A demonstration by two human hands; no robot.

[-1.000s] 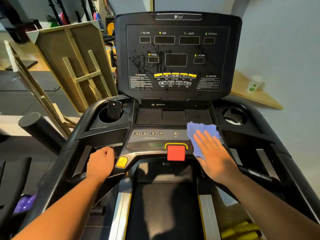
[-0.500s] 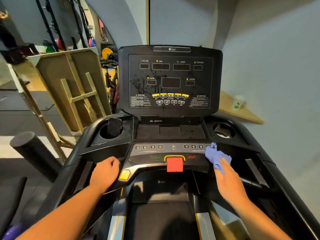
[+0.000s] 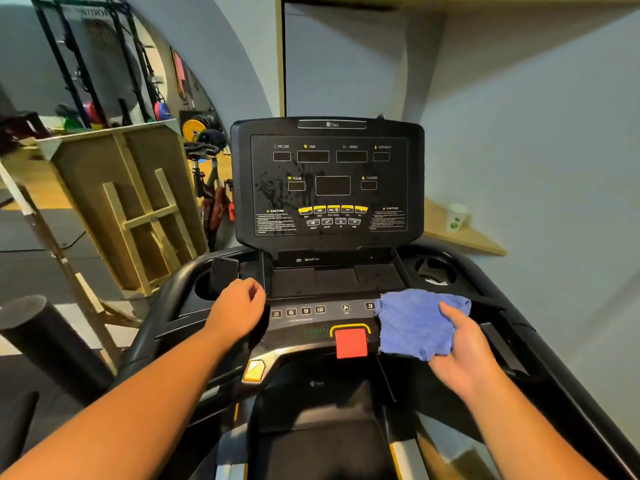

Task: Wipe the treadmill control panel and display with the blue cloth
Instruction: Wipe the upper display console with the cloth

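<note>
On right of control panel (image 3: 311, 317): my right hand (image 3: 460, 358) regrips blue cloth (image 3: 415, 323), now spread; left hand (image 3: 239, 306) lifted, fingers curled, empty; display (image 3: 329, 185) still spattered.

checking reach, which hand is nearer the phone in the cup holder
Left. The left hand is just beside the phone; the right hand holds the blue cloth across the panel.

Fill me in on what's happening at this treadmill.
A person stands on the treadmill cleaning its console. The right hand holds a blue cloth spread over the right side of the lower button panel, beside the red stop button. The left hand hovers loosely curled near the left cup holder, which has a phone in it. The upright display shows dark splatter on its left part.
</note>
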